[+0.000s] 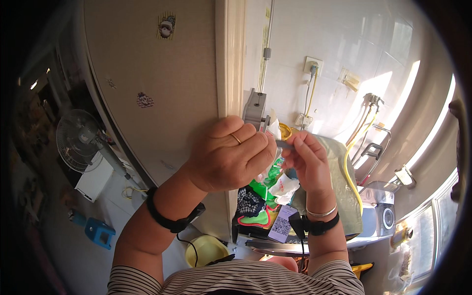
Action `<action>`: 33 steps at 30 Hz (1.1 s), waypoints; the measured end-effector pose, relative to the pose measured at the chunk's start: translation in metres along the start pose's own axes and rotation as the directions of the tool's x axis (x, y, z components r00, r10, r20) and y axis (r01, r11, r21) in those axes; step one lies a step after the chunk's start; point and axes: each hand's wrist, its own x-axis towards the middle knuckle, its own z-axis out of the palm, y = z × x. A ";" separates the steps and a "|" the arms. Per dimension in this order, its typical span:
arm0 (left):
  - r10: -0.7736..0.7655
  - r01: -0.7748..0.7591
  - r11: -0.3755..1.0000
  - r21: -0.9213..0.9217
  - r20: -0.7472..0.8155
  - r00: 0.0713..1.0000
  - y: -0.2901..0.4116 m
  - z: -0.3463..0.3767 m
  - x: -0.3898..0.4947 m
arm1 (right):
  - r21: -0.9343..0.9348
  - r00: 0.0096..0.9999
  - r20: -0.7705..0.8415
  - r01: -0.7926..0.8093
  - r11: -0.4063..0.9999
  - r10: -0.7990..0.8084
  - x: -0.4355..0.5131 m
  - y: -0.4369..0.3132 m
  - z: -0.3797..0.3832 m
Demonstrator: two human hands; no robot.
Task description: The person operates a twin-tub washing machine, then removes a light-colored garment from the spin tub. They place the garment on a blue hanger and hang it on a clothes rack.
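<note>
A grey hand-crank winch point(254, 108) is mounted beside the door frame, with a thin wire cable point(261, 79) rising from its top. My left hand point(236, 155) is curled into a fist just below it, its fingers over the crank. A short grey crank handle point(284, 144) shows between my two hands. The thumb and fingers of my right hand point(308, 156) pinch its right end. My left fingers hide how the handle joins the winch.
Behind my hands, a covered appliance top point(337, 162) carries a checked cloth point(250, 202), green packaging point(261, 190) and a card with a printed code point(283, 224). A door panel point(155, 66) stands left. A yellow basin point(206, 250), blue stool point(100, 233) and fan point(83, 138) are lower left.
</note>
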 end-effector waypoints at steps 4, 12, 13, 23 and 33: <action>-0.001 0.002 1.000 -0.025 0.035 0.999 0.000 -0.002 -0.002 | -0.089 0.986 -0.025 -0.166 0.982 0.165 0.001 0.031 -0.027; -0.003 0.004 1.000 -0.015 0.011 1.000 0.000 -0.001 -0.002 | -0.291 0.927 -0.374 -0.121 0.949 0.003 0.087 0.055 -0.050; 0.002 -0.002 1.000 -0.008 0.008 1.000 0.000 -0.001 -0.002 | -0.289 0.920 -0.390 -0.080 0.954 -0.041 0.100 0.050 -0.047; -0.002 0.002 1.000 -0.002 -0.026 1.000 0.000 0.003 -0.003 | -0.058 0.944 -0.118 0.304 0.951 -0.308 0.082 -0.016 -0.008; 0.015 -0.016 0.999 -0.032 -0.016 1.000 -0.003 0.002 -0.003 | 0.077 0.991 0.075 0.108 0.991 -0.113 -0.003 0.000 -0.001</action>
